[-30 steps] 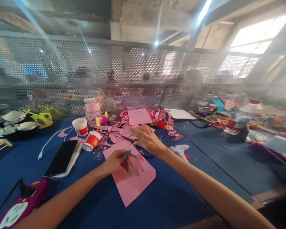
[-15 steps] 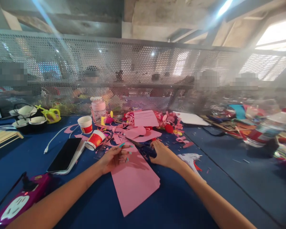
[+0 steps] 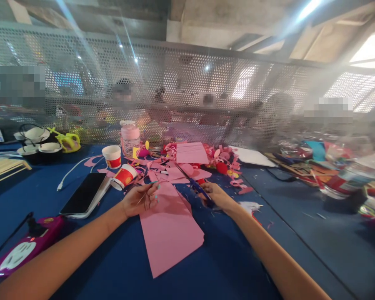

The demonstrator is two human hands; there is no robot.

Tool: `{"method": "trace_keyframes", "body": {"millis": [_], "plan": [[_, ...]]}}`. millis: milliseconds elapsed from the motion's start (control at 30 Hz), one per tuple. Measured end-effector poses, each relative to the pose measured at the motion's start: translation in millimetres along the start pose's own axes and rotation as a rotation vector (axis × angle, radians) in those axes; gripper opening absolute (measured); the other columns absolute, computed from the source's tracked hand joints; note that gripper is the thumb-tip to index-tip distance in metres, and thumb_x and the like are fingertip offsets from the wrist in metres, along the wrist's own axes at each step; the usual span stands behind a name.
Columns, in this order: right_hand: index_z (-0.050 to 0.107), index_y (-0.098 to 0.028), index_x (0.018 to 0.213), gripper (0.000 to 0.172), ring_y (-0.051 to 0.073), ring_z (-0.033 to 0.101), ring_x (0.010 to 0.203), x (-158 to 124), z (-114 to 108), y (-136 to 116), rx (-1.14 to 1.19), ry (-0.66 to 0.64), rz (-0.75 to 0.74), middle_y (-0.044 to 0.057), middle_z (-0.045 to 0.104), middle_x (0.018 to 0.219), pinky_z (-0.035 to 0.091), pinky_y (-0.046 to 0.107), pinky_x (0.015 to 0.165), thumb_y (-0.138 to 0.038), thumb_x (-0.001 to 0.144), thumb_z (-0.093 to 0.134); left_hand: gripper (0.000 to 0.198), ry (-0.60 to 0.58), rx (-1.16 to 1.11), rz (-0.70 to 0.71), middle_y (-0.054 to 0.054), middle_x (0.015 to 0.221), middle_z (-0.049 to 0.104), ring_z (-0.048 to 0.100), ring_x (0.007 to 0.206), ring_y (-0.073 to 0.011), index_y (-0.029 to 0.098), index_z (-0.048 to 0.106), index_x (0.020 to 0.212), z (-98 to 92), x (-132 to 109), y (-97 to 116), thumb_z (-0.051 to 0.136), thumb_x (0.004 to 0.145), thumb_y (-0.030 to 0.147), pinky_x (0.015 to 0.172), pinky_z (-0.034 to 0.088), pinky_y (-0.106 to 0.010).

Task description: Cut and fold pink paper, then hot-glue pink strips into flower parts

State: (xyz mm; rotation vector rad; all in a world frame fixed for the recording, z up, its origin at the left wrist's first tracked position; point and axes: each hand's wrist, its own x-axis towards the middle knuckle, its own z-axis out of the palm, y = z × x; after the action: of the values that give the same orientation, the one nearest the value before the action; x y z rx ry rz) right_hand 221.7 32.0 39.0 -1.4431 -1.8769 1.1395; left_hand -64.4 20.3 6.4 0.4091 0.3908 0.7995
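Scissors [image 3: 197, 187] in the right hand [image 3: 217, 196], pink sheet [image 3: 171, 237] lying between both hands.
From my end I see the right hand closed around the scissors' blue handles, blades pointing away over pink scraps [image 3: 231, 161]; the left hand [image 3: 140, 201] is half curled at the sheet's left edge, a thin pale sliver [image 3: 141, 198] at its fingers, though I can't tell whether it's gripped; the sheet lies on the blue table [image 3: 112, 266], a tipped paper cup [image 3: 124, 177] beyond the left hand, a glue gun [image 3: 250, 206] beside the right wrist.
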Motion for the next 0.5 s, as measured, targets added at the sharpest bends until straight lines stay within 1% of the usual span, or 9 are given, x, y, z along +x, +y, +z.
{"method": "trace_keyframes", "body": {"millis": [67,133,200,267,333,400,433,500], "plan": [[0.052,-0.018,0.079,0.031,0.013,0.056,0.051,-3.5,2.0,-2.7,0.179,-0.049,-0.022,-0.001,0.057,0.061,0.044,0.027,0.05,-0.043,0.063,0.061,0.02,0.012,-0.016,0.006,0.001,0.062,0.068,0.062,0.054,-0.011,0.015,0.064,0.08,-3.3,-0.5,2.4,0.045,0.084,0.016,0.063,0.047,-0.026],[0.053,-0.018,0.082,0.033,0.013,0.057,0.055,-6.4,6.8,-4.4,0.424,-0.085,-0.029,0.0,0.059,0.068,0.046,0.027,0.053,-0.04,0.061,0.067,0.018,0.013,-0.031,0.027,0.001,0.058,0.066,0.059,0.05,-0.0102,0.014,0.064,0.077,-6.2,-0.9,4.4,0.047,0.082,0.015,0.059,0.047,-0.025],[0.054,-0.019,0.08,0.033,0.009,0.054,0.052,-7.9,12.9,-5.1,0.636,-0.098,-0.031,-0.001,0.059,0.071,0.044,0.024,0.05,-0.034,0.057,0.073,0.015,-0.007,-0.034,0.036,0.001,0.053,0.063,0.055,0.046,-0.0088,0.014,0.063,0.075,-7.6,-1.5,5.5,0.049,0.08,0.015,0.057,0.047,-0.024],[0.054,-0.02,0.075,0.031,0.005,0.045,0.045,-8.1,18.5,-4.8,0.747,-0.111,-0.041,-0.003,0.053,0.063,0.039,0.02,0.044,-0.037,0.057,0.074,0.014,-0.036,-0.03,0.031,0.002,0.047,0.058,0.052,0.043,-0.0076,0.014,0.063,0.074,-7.1,-2.7,5.6,0.05,0.079,0.014,0.055,0.048,-0.023],[0.053,-0.021,0.071,0.033,0.005,0.034,0.038,-7.5,22.3,-3.5,0.774,-0.147,-0.051,-0.006,0.044,0.052,0.031,0.019,0.037,-0.049,0.061,0.069,0.012,-0.049,-0.041,0.034,0.003,0.045,0.056,0.049,0.04,-0.0062,0.013,0.062,0.074,-5.5,-4.0,4.8,0.05,0.077,0.011,0.056,0.049,-0.024],[0.051,-0.023,0.069,0.045,0.006,0.028,0.034,-6.3,24.2,-0.9,0.664,-0.161,-0.067,-0.006,0.037,0.047,0.024,0.021,0.033,-0.067,0.064,0.054,0.011,-0.043,-0.072,0.052,0.004,0.047,0.057,0.046,0.039,-0.0048,0.012,0.061,0.072,-3.5,-4.7,3.7,0.051,0.075,0.009,0.058,0.05,-0.025],[0.051,-0.023,0.07,0.051,0.008,0.028,0.034,-5.7,24.6,0.7,0.582,-0.159,-0.078,-0.005,0.037,0.047,0.023,0.022,0.032,-0.074,0.063,0.045,0.011,-0.038,-0.084,0.059,0.004,0.049,0.058,0.045,0.038,-0.0043,0.012,0.061,0.072,-2.7,-4.9,3.2,0.051,0.074,0.009,0.058,0.05,-0.025],[0.051,-0.024,0.074,0.06,0.01,0.034,0.035,-5.1,25.1,3.6,0.422,-0.149,-0.098,-0.002,0.042,0.049,0.026,0.024,0.032,-0.081,0.061,0.034,0.012,-0.031,-0.09,0.056,0.004,0.049,0.058,0.044,0.037,-0.004,0.012,0.06,0.071,-1.4,-4.7,2.3,0.05,0.074,0.007,0.057,0.05,-0.025]]}}
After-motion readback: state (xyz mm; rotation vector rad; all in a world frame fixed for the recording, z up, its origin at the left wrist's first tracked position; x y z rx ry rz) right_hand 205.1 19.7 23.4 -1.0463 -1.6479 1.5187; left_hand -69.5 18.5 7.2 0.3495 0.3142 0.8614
